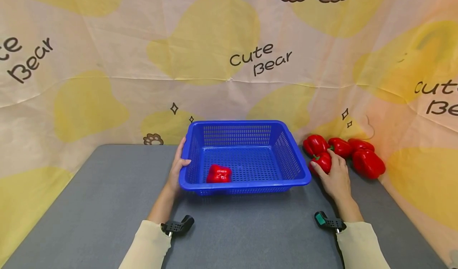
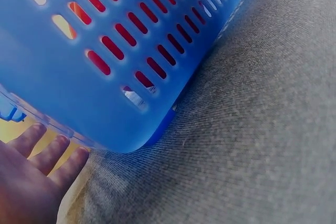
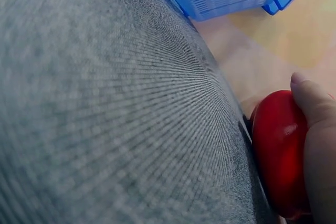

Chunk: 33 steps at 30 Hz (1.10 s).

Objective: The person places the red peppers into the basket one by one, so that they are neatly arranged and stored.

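A blue plastic basket (image 1: 245, 184) with slotted walls stands on the grey table, one red bell pepper (image 1: 219, 173) lying inside near its front left. My left hand (image 1: 177, 167) grips the basket's left rim, thumb over the edge and fingers along the outer wall. In the left wrist view, three fingertips (image 2: 62, 141) rest by the basket's corner. To the right of the basket, my right hand (image 1: 335, 177) holds another red bell pepper (image 1: 322, 161) between thumb and fingers. The right wrist view shows this pepper (image 3: 281, 145) low at the table surface, partly covered by the thumb.
Several more red bell peppers (image 1: 368, 163) sit bunched behind and right of my right hand. A printed cloth (image 1: 214, 42) hangs behind the grey table (image 1: 243, 229) and along its right side. Each wrist wears a dark band (image 1: 179, 226).
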Tool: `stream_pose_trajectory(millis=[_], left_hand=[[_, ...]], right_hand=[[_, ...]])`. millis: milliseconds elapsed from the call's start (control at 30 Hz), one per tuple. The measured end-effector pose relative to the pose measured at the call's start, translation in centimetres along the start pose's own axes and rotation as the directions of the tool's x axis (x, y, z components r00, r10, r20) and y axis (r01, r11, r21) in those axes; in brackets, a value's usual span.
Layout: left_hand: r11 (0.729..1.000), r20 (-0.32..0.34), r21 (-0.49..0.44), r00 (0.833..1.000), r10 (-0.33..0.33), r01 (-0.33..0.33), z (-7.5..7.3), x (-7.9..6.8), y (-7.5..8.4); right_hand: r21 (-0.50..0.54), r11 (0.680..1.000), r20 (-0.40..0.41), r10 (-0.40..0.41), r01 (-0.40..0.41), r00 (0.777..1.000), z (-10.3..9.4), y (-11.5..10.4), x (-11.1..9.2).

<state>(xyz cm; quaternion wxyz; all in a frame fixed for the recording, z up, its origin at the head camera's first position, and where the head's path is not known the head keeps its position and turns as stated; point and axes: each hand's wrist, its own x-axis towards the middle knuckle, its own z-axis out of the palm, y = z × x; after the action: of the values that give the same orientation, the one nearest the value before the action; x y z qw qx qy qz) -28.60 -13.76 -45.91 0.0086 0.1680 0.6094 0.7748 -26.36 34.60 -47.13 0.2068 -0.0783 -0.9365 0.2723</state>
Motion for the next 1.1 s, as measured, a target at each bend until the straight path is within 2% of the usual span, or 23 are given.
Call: stream_pose_trajectory(millis=[233, 533, 800, 1000, 1100], left_hand=[[1.0, -0.001, 0.006, 1.0, -0.003, 0.003, 0.12, 0.07, 0.06], [1.0, 0.005, 0.01, 1.0, 0.015, -0.015, -0.02, 0.28, -0.2], [1.0, 0.01, 0.004, 1.0, 0.017, -0.017, -0.09, 0.34, -0.31], [1.0, 0.012, -0.008, 1.0, 0.019, -0.019, -0.04, 0.33, -0.23], [1.0, 0.01, 0.003, 1.0, 0.02, -0.02, -0.05, 0.25, -0.19]], right_hand=[[0.045, 0.994, 0.009, -0.101, 0.1, 0.995, 0.08, -0.02, -0.11], [0.078, 0.992, -0.015, -0.099, 0.1, 0.995, 0.31, 0.0, -0.04], [0.199, 0.98, -0.078, -0.001, 0.017, 0.997, 0.51, -0.37, -0.18], [0.287, 0.957, -0.17, 0.086, -0.034, 0.982, 0.69, -0.47, -0.15], [0.329, 0.94, -0.179, 0.153, -0.088, 0.972, 0.47, -0.72, -0.2]])
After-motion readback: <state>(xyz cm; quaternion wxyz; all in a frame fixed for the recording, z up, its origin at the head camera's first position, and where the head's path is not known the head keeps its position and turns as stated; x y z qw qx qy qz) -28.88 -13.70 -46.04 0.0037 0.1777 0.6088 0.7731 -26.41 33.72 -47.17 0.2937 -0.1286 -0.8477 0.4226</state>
